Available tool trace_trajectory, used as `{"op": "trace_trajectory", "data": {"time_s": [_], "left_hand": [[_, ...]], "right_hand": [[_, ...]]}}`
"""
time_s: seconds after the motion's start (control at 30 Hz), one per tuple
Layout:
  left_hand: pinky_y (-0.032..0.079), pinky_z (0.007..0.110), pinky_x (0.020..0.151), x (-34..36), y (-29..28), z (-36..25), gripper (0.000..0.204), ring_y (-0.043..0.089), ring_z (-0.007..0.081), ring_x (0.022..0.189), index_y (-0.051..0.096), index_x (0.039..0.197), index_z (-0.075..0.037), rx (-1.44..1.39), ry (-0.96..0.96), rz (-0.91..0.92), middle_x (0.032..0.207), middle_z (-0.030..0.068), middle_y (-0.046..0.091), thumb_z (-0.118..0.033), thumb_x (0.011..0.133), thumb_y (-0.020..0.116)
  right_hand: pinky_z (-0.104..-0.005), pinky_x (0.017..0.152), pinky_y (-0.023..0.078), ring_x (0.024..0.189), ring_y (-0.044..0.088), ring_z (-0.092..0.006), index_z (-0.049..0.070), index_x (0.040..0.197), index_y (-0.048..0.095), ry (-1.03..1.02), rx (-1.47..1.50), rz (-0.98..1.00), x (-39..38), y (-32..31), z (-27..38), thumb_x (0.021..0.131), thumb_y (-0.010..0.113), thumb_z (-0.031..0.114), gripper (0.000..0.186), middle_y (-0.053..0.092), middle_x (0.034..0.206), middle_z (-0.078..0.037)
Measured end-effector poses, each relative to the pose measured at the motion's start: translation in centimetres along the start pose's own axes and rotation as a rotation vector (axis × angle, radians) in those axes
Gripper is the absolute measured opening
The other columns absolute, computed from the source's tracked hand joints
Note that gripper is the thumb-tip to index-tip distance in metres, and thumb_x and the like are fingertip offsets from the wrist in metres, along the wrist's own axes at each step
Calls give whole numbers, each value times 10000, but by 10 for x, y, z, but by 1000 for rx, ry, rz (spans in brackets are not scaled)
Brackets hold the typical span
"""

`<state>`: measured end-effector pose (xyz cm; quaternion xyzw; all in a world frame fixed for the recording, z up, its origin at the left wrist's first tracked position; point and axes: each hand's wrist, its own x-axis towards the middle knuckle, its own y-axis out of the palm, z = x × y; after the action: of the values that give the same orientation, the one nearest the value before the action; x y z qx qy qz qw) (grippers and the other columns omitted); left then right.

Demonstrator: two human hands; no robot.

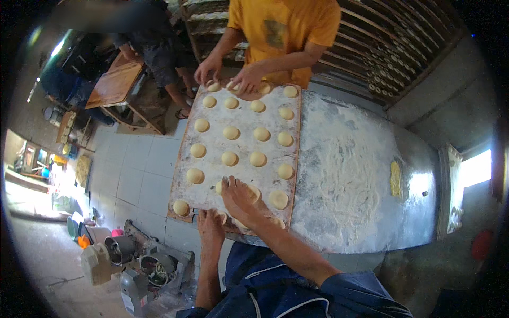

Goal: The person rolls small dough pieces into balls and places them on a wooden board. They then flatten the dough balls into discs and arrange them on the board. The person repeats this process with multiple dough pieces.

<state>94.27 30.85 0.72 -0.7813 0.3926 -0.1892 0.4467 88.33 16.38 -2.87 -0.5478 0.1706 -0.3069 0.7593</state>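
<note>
The right hand (239, 200) touches a dough ball (218, 188) on the floury board (213, 170). The left hand (211, 227) is at the board's near edge. I can't tell if either grips.

You could read no lettering or numbers. The dark print (274, 34) on the orange shirt (303, 24) opposite you was too blurred to read.

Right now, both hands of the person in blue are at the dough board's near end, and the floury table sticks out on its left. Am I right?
Not quite: the head view shows the floury table sticking out on the right of the dough board. The left hand and right hand are at its near end.
</note>
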Motion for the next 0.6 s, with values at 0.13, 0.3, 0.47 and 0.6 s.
{"op": "trace_trajectory", "data": {"time_s": [0.13, 0.3, 0.47, 0.6], "left_hand": [[520, 494, 871, -4, -24, -5, 330, 643, 432, 980, 679, 1045, 20, -174, -16, 161, 1074, 216, 673, -148, 811, 838], [564, 408, 840, -4, -26, -69, 293, 727, 339, 912, 690, 1081, 31, -320, -18, 228, 1003, 199, 730, -72, 834, 809], [564, 390, 859, 5, 80, -183, 486, 723, 298, 961, 580, 1276, 15, -656, 309, 336, 1022, 181, 728, -109, 865, 807], [518, 457, 922, 13, 180, -296, 560, 662, 354, 1088, 493, 1371, -34, -489, 439, 454, 1181, 219, 663, -164, 907, 780]], "right_hand": [[-501, 946, 497, 1107, 618, -415, 15, 1153, 613, 31, 349, -74, -1, -16, 4, 760, 795, 266, 501, 684, 1082, -193], [-462, 825, 545, 954, 703, -383, 53, 1115, 623, 136, 973, -51, -37, -47, -37, 793, 806, 226, 409, 717, 1011, -195], [-443, 833, 548, 913, 719, -366, 78, 1166, 694, 658, 637, -492, -188, -125, -228, 853, 803, 183, 347, 746, 960, -173], [-485, 928, 501, 1028, 641, -407, 49, 1214, 668, 796, 131, -473, -247, -167, -319, 865, 770, 164, 381, 677, 1127, -207]]}}
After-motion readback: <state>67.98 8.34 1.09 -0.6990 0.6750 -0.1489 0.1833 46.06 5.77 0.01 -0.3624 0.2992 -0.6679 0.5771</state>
